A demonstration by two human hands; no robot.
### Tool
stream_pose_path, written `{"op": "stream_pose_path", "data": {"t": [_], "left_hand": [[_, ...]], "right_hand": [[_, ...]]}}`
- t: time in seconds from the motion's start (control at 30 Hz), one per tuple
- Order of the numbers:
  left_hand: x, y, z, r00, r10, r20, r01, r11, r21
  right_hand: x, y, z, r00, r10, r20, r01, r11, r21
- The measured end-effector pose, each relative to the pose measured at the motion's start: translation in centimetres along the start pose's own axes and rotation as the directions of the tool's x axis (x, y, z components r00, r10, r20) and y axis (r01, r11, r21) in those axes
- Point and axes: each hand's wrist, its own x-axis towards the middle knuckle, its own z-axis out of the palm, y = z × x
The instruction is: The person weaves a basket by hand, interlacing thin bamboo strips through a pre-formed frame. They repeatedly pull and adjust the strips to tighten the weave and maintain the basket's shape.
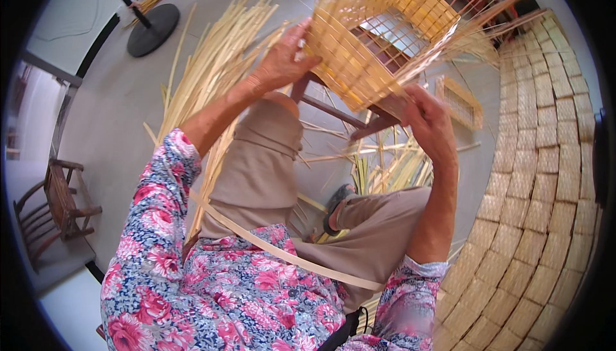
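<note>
The left hand is clamped on the left side of a pale, unfinished woven basket, thumb on its near wall. The right hand, blurred, curls at the basket's near right corner; whether it grips there, I cannot tell. The basket is beyond the knees, above a dark wooden frame. Long strips lie on the floor to the left.
</note>
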Motion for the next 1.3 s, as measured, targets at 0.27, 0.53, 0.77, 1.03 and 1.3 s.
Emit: {"op": "stream_pose_path", "data": {"t": [0.27, 0.53, 0.77, 1.03, 1.3], "left_hand": [[0.4, 11.3, 1.0, 0.796, 0.588, 0.146, -0.605, 0.784, 0.138], [4.7, 11.0, 1.5, 0.713, 0.581, 0.392, -0.661, 0.744, 0.097], [5.4, 11.9, 1.2, 0.677, 0.569, 0.466, -0.649, 0.761, 0.012], [5.3, 13.0, 0.5, 0.635, 0.515, 0.576, -0.619, 0.785, -0.020], [4.4, 13.2, -0.2, 0.566, 0.581, 0.585, -0.630, 0.763, -0.147]], "right_hand": [[-0.2, -1.3, 1.6, 0.998, 0.003, -0.055, -0.001, 1.000, 0.028], [0.5, -1.6, 2.5, 0.994, -0.041, -0.097, 0.048, 0.996, 0.075], [0.4, -0.9, 2.8, 0.986, -0.097, -0.134, 0.110, 0.990, 0.088], [-0.2, -1.9, 2.6, 0.885, -0.430, -0.179, 0.327, 0.848, -0.417], [-0.2, -2.2, 2.6, 0.965, -0.216, -0.149, 0.161, 0.936, -0.312]]}}
